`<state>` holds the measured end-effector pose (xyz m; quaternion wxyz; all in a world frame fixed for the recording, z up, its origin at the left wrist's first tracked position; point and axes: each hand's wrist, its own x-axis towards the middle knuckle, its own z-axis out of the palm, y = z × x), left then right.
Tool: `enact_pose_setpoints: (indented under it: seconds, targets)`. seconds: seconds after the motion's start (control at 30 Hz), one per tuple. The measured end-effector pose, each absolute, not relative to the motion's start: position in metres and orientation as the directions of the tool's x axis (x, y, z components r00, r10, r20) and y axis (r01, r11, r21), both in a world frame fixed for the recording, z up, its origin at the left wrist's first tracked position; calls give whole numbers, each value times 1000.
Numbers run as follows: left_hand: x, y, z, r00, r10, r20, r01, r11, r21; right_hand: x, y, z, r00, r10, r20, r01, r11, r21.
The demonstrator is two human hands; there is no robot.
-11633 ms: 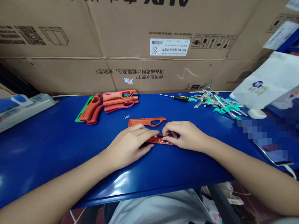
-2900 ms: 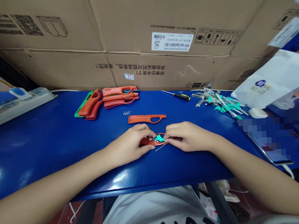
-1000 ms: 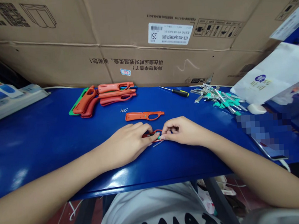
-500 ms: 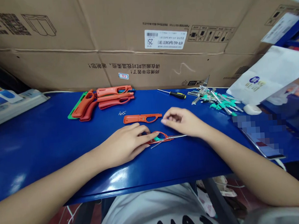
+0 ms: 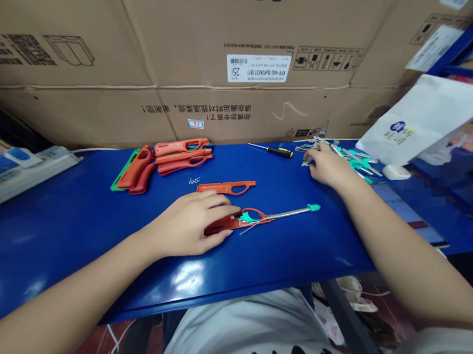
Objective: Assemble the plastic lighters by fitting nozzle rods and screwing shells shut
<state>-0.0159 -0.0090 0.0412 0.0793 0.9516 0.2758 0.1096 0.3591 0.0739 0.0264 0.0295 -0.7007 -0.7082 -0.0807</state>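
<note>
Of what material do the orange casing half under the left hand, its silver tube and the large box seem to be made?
Orange casing half: probably plastic, slightly glossy, from its even colour and thin walls.
Silver tube: likely metal, smooth and shiny, because a pale highlight runs along it.
Large box: apparently cardboard, brown and matt, showing creases and printed marks.

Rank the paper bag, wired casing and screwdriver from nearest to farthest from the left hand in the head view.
1. Wired casing: held by the left hand.
2. Screwdriver: ahead, to its right.
3. Paper bag: far right.
</note>
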Motion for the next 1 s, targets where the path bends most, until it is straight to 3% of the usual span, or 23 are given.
enact_pose_setpoints:
  seconds: [0.33, 0.57, 0.73, 1.0]
  targets:
    - [-18, -5, 36, 852, 491, 181, 459, -867, 194, 342, 67, 31, -286, 957, 57, 956, 289, -49]
    - [-12, -7, 35, 874, 449, 185, 415, -889, 194, 297, 33, 34, -556, 829, 58, 798, 552, -241]
    - [-12, -6, 33, 884, 442, 154, 419, -893, 164, 277, 18, 37, -617, 781, 96, 714, 607, -350]
    - [-10, -5, 32, 905, 413, 101, 401, -908, 121, 281, 18, 40, -647, 759, 74, 690, 624, -367]
